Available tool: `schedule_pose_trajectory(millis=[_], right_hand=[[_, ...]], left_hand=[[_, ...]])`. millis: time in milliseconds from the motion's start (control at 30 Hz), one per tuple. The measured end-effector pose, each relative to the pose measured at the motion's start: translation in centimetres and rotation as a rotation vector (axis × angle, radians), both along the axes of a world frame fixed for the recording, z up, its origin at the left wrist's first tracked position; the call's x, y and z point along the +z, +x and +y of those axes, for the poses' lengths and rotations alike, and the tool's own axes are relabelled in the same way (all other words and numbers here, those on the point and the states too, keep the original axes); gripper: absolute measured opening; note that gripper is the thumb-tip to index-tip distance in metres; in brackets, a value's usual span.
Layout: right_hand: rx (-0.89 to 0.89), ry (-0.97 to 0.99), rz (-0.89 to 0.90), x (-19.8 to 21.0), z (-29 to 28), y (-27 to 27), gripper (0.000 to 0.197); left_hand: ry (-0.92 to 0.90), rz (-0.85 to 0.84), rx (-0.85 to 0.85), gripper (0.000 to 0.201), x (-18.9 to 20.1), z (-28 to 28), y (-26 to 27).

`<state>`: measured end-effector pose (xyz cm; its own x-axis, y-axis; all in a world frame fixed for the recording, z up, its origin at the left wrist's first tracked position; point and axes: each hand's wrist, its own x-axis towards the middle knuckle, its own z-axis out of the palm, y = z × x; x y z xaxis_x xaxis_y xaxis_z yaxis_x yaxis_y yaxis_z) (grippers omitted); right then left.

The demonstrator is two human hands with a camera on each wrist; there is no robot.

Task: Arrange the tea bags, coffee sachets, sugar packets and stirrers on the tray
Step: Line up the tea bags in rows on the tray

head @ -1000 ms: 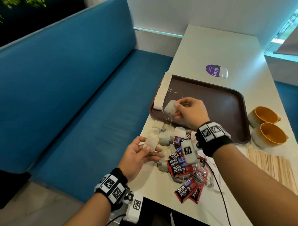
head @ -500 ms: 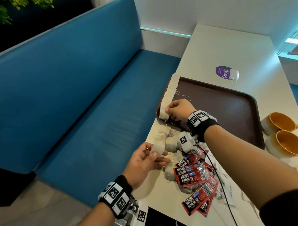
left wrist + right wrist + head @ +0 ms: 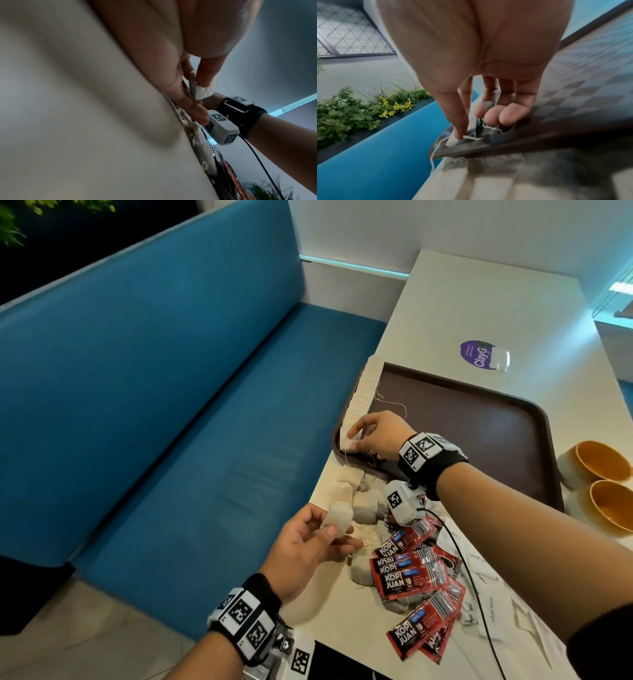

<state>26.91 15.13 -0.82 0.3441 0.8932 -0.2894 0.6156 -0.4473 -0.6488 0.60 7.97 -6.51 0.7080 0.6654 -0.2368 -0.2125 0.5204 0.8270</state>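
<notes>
A dark brown tray (image 3: 479,440) lies on the white table with a row of white tea bags (image 3: 363,385) along its left rim. My right hand (image 3: 356,440) pinches a tea bag (image 3: 453,140) at the near end of that row, in the tray's near left corner. My left hand (image 3: 329,529) holds another tea bag (image 3: 337,518) between thumb and fingers above the table's left edge; this bag (image 3: 200,89) also shows in the left wrist view. Loose tea bags (image 3: 364,505) and red coffee sachets (image 3: 411,577) lie piled between the hands. White sugar packets (image 3: 486,587) lie partly under my right forearm.
Two orange cups (image 3: 603,484) stand right of the tray. A purple sticker (image 3: 478,354) marks the table behind it. A blue bench (image 3: 171,422) runs along the table's left side. A black cable (image 3: 472,577) crosses the sachets.
My right hand carried its tea bag left and down to the tray's near left corner. The left hand kept holding its tea bag. The head view shifted.
</notes>
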Motion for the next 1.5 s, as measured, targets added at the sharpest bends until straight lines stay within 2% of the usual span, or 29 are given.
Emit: schedule_pose_trajectory(millis=[267,433,567,700,833,900,933,1033,1067,1200,1233,1333,1433,1500], right_hand=[[-0.006,0.003,-0.022,0.3,0.1,-0.2,0.025],[-0.073,0.117,0.076,1.9,-1.8,-1.1,0.016],[-0.105,0.224,0.194,4.1,-5.9,-3.3,0.011],[-0.098,0.229,0.369,4.2,-10.5,-6.7,0.025],[-0.046,0.159,0.352,2.3,-13.5,-9.4,0.04],[-0.072,0.194,0.371,1.9,-14.5,-10.2,0.034],[-0.097,0.22,0.385,1.6,-14.9,-10.5,0.029],[-0.153,0.268,0.388,1.1,-16.1,-11.0,0.011],[-0.167,0.275,0.389,1.0,-16.4,-11.1,0.008],[-0.231,0.295,0.456,1.2,-17.4,-10.9,0.006],[-0.241,0.295,0.481,1.3,-17.5,-10.8,0.006],[-0.284,0.301,0.545,1.9,-17.8,-10.0,0.007],[-0.338,0.332,0.539,2.5,-17.8,-8.6,0.007],[-0.376,0.357,0.502,2.9,-17.7,-7.3,0.006]], left_hand=[[-0.004,0.018,0.006,0.022,0.1,0.0,0.0],[0.024,0.024,0.024,0.023,-0.1,0.0,0.0],[0.031,0.02,0.067,0.026,0.1,-0.1,0.0],[0.052,0.003,0.121,0.021,0.0,-0.6,-0.2],[0.083,0.014,0.127,0.037,-0.1,-1.3,-0.8],[0.099,0.025,0.101,0.049,0.0,-1.5,-0.9],[0.1,0.033,0.097,0.048,0.1,-1.5,-1.0],[0.09,0.075,0.123,0.025,0.2,-1.5,-0.9],[0.089,0.09,0.118,0.023,0.3,-1.5,-0.8],[0.109,0.102,0.084,0.05,0.2,-1.5,-0.9],[0.116,0.108,0.089,0.049,0.2,-1.5,-1.0],[0.169,0.184,0.119,0.026,0.4,-1.5,-0.8],[0.228,0.268,0.136,0.009,0.9,-1.1,-0.5],[0.359,0.36,0.149,0.008,1.7,-0.1,-0.2]])
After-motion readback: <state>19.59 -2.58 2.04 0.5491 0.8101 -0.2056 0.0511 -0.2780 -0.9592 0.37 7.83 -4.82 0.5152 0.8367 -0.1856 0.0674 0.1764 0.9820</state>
